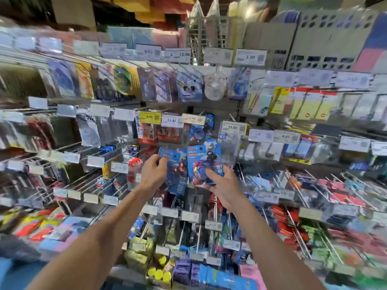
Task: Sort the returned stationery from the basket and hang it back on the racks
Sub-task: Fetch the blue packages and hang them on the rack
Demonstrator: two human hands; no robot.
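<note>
The person stands close to the wall of racks (90, 178), both bare arms stretched out toward the middle of the display. The left hand (154, 174) has its grip closed on a blue carded pack (177, 181), with the fingers curled over its upper left corner. The right hand (225, 188) grips a second blue pack (199, 162) by its lower right part, fingers spread across the front and bottom edge. The two packs are held upright side by side in front of the pegs. Their inner edges overlap, the second one lying a little higher and in front.

Just above them hangs a bunch of similar blue packs (202, 130) on a peg, between a price tag reading 13.90 (171, 120) and another reading 15.90 (234, 127). A yellow price tag (150, 117) sits to the left of these. Higher up, a clear plastic pack (215, 85) dangles from a hook, and off to the right are yellow sticky-note pads (303, 105). The outer parts of the shelving are too blurred to make out.
</note>
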